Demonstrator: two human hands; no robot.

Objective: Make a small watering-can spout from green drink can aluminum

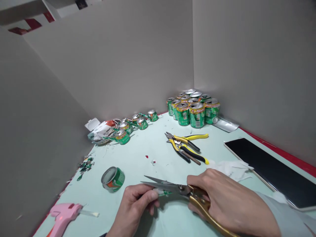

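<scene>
Pinching a small green-and-white metal strip (163,192) at lower centre of the frame, the left hand (138,205) holds it between the parted scissors (172,186) blades. The right hand (222,200) grasps the gold handles. The strip looks thin, light, springy and sharp-edged, so it is best held by its flat faces.

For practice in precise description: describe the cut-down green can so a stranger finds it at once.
On the green table, look near its front left, just past the pink glue gun and the left hand. There lies the cut-down green can: unlike the tall cans grouped in the far corner, it is short, alone and tipped on its side.
</scene>
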